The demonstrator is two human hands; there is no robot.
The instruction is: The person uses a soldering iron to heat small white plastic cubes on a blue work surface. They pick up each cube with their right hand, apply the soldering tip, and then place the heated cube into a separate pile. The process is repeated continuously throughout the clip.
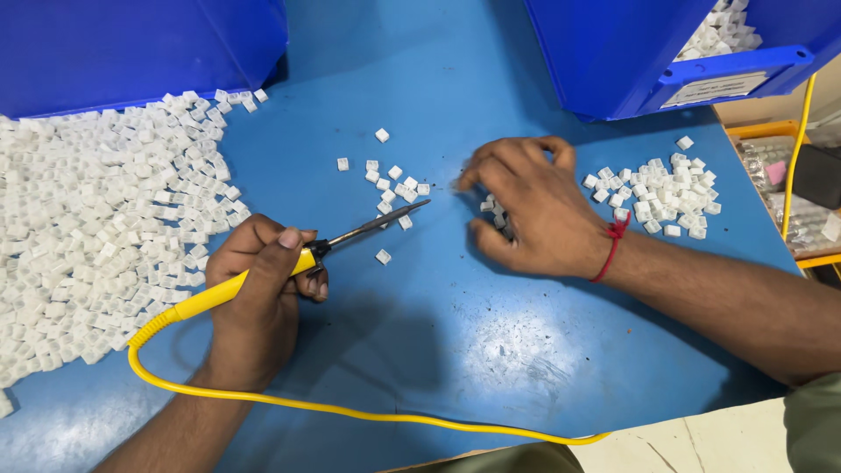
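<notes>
My left hand (258,289) grips a yellow-handled soldering iron (263,271); its dark metal tip (394,215) points right, into a small scatter of white plastic cubes (394,186) on the blue table (420,333). My right hand (526,206), with a red thread on the wrist, lies palm down with curled fingers over a few white cubes (492,208) in the middle of the table. Whether the fingers pinch one is hidden.
A large heap of white cubes (96,228) covers the left side. A smaller pile (666,193) lies to the right of my right hand. Two blue bins (613,52) (131,48) stand at the back. The iron's yellow cord (350,410) loops along the near edge.
</notes>
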